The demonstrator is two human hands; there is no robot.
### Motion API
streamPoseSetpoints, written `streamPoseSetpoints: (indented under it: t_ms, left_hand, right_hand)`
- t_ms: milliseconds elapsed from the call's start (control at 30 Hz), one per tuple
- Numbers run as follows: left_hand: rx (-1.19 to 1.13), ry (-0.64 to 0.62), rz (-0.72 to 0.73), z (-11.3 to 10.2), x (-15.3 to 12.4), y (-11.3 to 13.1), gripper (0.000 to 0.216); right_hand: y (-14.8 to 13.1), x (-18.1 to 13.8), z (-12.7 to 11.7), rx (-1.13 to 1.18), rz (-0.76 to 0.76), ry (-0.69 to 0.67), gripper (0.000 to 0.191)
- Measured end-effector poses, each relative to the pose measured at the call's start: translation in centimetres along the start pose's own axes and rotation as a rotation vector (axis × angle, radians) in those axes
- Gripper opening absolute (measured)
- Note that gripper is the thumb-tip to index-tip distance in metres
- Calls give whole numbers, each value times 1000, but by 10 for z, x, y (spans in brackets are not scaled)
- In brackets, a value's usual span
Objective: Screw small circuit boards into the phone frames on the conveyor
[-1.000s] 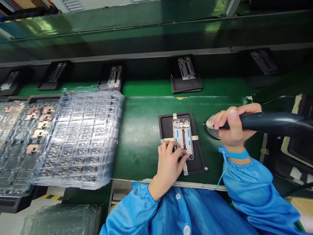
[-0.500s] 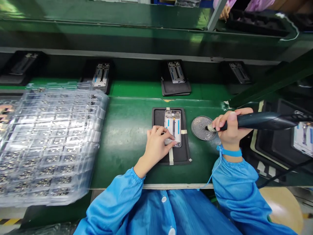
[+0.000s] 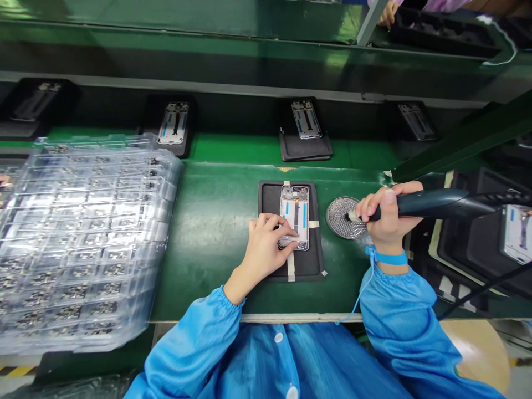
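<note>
A phone frame (image 3: 296, 210) with blue strips lies on a black tray (image 3: 270, 194) taped with pale strips. My left hand (image 3: 270, 241) rests over the frame's lower end, thumb and fingers pinched around something small and pale that I cannot make out. In my right hand (image 3: 390, 219) is a black electric screwdriver (image 3: 436, 204), held almost level. Its tip is at a round, dimpled metal dish (image 3: 338, 216) to the right of the tray. Whether a screw sits on the tip is too small to tell. A blue strap (image 3: 388, 257) circles my right wrist.
Stacked clear plastic trays (image 3: 95, 238) of small parts fill the left. Along the back, more phone frames (image 3: 306, 119) lie on black trays. A green post (image 3: 461, 138) slants at right, above more black trays (image 3: 477, 221). Another person's hand (image 3: 388, 14) shows at the top.
My right hand and the screwdriver have shifted slightly left, the tip still at the dish. My left hand stays at the frame's lower end. The view has shifted a little.
</note>
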State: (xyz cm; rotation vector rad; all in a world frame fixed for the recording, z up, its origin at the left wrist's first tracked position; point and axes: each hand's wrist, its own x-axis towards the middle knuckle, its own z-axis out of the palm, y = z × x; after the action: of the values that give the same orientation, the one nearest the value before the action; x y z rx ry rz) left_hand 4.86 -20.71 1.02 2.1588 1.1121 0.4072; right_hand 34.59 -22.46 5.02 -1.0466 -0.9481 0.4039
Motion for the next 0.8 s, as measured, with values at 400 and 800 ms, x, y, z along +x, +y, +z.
streamPoseSetpoints:
  t_ms: [400, 800]
  left_hand:
    - [-82, -66, 12, -7, 1, 3, 22]
    - [-94, -134, -40, -15, 4, 21, 32]
  right_hand:
    - [-16, -3, 9, 57, -28, -67, 58]
    - [-29, -62, 64, 450, 114, -531, 13]
